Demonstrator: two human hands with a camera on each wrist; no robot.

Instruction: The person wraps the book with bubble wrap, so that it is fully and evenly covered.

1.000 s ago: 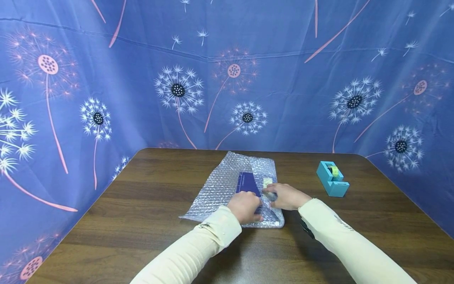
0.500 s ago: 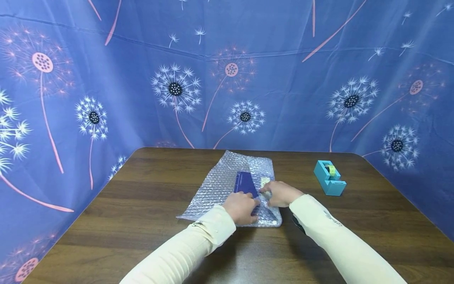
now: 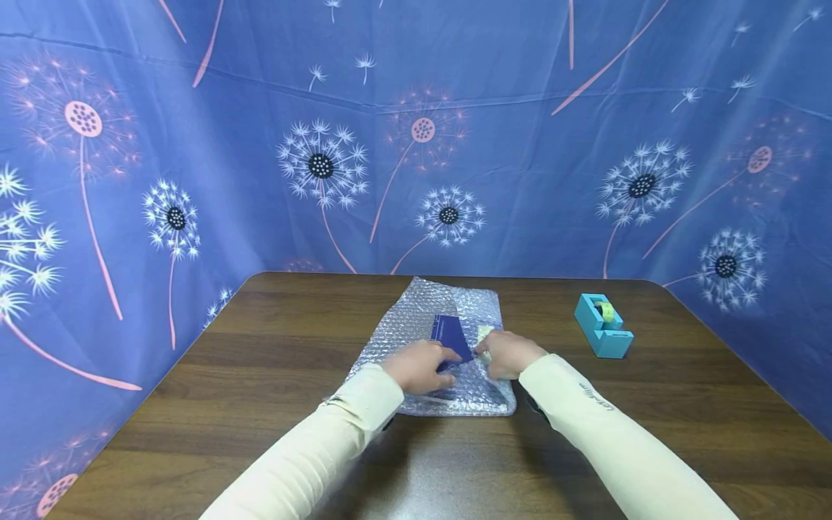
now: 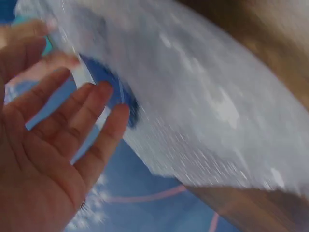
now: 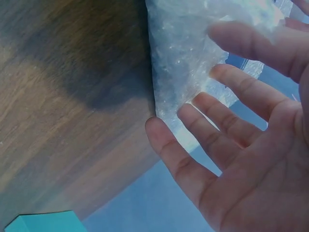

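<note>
Atop the brown bench lies bubble wrap, its right part folded over. The left hand and right hand reach over it, fingers loosely apart on both; between them shows a dark blue item, partly under the fold.

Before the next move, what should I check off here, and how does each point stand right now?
1. Blue item lying on the bubble wrap: ok.
2. Blue item fully covered: not ok, part of it shows beside the folded flap.
3. Right hand pressing the flap firmly: cannot tell.
4. Left hand touching the bubble wrap: cannot tell.
5. Tape dispenser clear of the bubble wrap: ok, standing to its right.
6. Tape roll in the dispenser: ok.
</note>
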